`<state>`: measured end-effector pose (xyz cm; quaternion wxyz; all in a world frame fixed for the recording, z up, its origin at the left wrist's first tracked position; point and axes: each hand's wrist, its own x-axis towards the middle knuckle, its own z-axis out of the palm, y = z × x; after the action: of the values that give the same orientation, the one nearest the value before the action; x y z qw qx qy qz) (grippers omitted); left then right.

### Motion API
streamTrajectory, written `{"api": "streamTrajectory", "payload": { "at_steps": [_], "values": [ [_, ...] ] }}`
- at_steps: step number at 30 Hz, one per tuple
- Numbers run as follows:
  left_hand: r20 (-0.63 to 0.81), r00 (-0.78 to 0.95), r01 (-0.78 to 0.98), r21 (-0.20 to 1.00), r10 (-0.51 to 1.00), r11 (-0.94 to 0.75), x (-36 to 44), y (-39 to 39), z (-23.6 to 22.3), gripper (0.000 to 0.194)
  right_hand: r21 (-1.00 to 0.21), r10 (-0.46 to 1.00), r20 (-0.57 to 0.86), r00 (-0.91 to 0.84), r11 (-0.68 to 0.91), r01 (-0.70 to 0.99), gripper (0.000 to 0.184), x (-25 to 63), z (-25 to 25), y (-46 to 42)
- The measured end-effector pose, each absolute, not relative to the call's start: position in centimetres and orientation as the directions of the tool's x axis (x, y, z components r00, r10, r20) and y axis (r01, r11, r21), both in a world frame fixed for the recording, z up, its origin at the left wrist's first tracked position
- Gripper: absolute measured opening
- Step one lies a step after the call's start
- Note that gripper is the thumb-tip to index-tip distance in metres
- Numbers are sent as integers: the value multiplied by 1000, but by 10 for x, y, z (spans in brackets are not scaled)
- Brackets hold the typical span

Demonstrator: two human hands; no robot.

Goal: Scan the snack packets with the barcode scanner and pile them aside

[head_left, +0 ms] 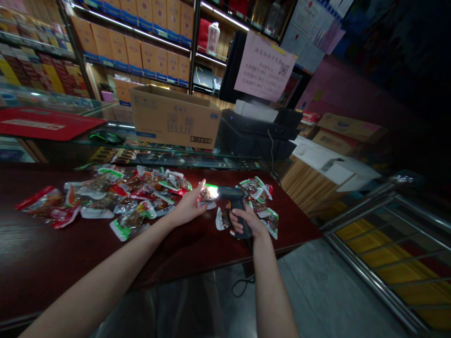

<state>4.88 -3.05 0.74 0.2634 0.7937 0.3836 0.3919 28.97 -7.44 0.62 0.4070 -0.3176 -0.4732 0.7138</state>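
My right hand (pixel 246 221) is closed round the grip of a dark barcode scanner (pixel 234 197), whose lit head points left. My left hand (pixel 188 206) pinches a small snack packet (pixel 207 196) and holds it in the scanner's white glow just above the dark red counter (pixel 42 253). A spread of several red, green and white snack packets (pixel 120 197) lies to the left of that hand. A smaller heap of packets (pixel 260 199) sits right of the scanner.
A cardboard box (pixel 174 117) stands on the glass counter behind, with a computer mouse (pixel 105 137) and red mat (pixel 42 123) to its left. A black register with printer (pixel 259 131) is at the back right. Shelves of goods line the wall; the scanner's cable (pixel 243 284) hangs below.
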Motion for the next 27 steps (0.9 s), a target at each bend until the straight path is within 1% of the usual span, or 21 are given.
{"api": "streamTrajectory", "payload": {
  "at_steps": [4, 6, 9, 11, 13, 16, 18, 21, 23, 24, 25, 27],
  "values": [
    [395, 413, 377, 746, 821, -549, 49, -33, 11, 82, -944, 882, -56, -467, -199, -263, 25, 289, 5, -74],
    [390, 419, 378, 746, 820, -548, 50, -34, 11, 82, -943, 881, -61, -470, -205, -261, 26, 289, 5, -74],
    [367, 422, 438, 718, 829, -541, 50, -34, 13, 83, -937, 883, -69, -465, -218, -275, 31, 290, 5, -73],
    [348, 389, 546, 659, 853, -518, 49, -32, 15, 82, -930, 887, -73, -457, -225, -289, 34, 290, 6, -74],
    [340, 324, 675, 571, 883, -467, 46, -31, 18, 79, -924, 890, -71, -449, -228, -306, 36, 291, 7, -74],
    [328, 203, 843, 421, 923, -335, 37, -30, 22, 72, -913, 895, -50, -442, -220, -343, 35, 292, 8, -74],
    [374, 106, 916, 323, 921, -237, 29, -30, 23, 67, -902, 903, -24, -429, -204, -380, 34, 294, 7, -73],
    [523, 28, 958, 230, 852, -172, 18, -29, 21, 64, -884, 919, 8, -393, -177, -432, 32, 297, 7, -71],
    [589, 63, 963, 178, 806, -205, 13, -26, 19, 60, -875, 927, 10, -375, -173, -451, 31, 298, 7, -70],
    [594, 124, 957, 140, 795, -254, 12, -24, 18, 57, -873, 929, 6, -370, -176, -455, 31, 298, 7, -70],
    [578, 205, 943, 100, 790, -318, 12, -21, 16, 54, -870, 931, 3, -364, -176, -460, 31, 298, 7, -70],
    [488, 372, 893, 43, 790, -448, 15, -17, 11, 46, -864, 935, -1, -353, -178, -470, 31, 298, 8, -70]
  ]
}}
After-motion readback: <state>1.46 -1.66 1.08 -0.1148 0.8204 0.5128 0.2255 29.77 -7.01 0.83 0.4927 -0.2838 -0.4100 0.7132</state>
